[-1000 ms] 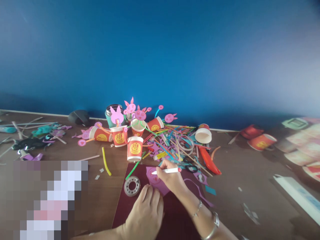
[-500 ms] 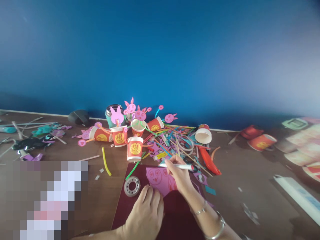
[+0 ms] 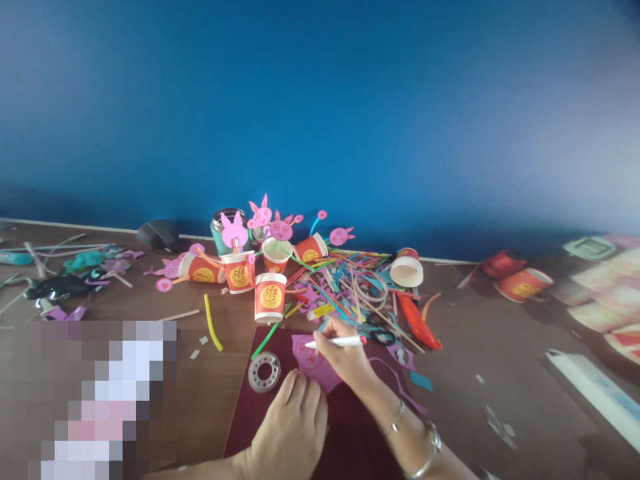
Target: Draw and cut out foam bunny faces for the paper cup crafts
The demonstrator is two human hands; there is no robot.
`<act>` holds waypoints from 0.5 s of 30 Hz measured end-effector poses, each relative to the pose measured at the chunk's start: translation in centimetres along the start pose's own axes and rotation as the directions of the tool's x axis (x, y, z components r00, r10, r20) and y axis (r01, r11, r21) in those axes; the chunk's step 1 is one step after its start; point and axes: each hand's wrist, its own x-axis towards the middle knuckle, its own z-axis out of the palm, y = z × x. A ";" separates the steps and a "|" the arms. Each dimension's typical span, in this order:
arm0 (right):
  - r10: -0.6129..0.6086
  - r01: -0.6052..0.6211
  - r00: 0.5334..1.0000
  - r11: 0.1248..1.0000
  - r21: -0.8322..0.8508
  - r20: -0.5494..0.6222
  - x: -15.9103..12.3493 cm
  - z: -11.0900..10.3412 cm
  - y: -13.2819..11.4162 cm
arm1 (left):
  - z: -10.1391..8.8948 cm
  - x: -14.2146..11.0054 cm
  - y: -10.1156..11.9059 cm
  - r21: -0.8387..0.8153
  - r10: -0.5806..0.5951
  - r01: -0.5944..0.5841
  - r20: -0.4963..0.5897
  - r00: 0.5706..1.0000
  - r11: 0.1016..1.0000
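Note:
My right hand [image 3: 345, 353] is closed around a white marker pen [image 3: 345, 341] with a red end. The marker's tip is over the drawn face on a sheet of pink paper [image 3: 325, 377]; whether it touches, I cannot tell. My left hand [image 3: 295, 420] has its fingers bent and close together at the paper's lower left edge, holding it down; the fingertips are hidden. Under the paper lies a dark red board [image 3: 245, 427]. A grey ring with holes [image 3: 265, 358] rests on that board, left of the paper.
Behind the board stand red paper cups [image 3: 270, 299] with pink rabbit faces [image 3: 281, 230] on straws. A pile of straws and scraps [image 3: 345, 287] is right of them. Farther right are a red balloon [image 3: 419, 321] and a white box [image 3: 595, 393]. A black mouse [image 3: 157, 234] sits left.
My right hand has shifted left and slightly down with the marker, bringing its tip from above the paper onto the drawn face area. My left hand stays in place.

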 end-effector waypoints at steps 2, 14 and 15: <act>0.007 -0.007 1.000 1.000 -0.016 0.007 0.0 0.1 0.1 | 0.0 0.0 0.0 0.006 -0.004 0.005 -0.019 1.000 1.000; -0.003 0.006 1.000 0.996 -0.091 0.031 -0.1 0.2 -0.3 | -0.1 0.1 0.0 0.041 -0.013 0.015 -0.068 0.998 0.999; -0.005 0.008 0.999 0.996 -0.093 0.032 -0.1 0.2 -0.3 | -0.1 0.1 0.0 0.043 -0.012 0.015 -0.071 0.997 0.999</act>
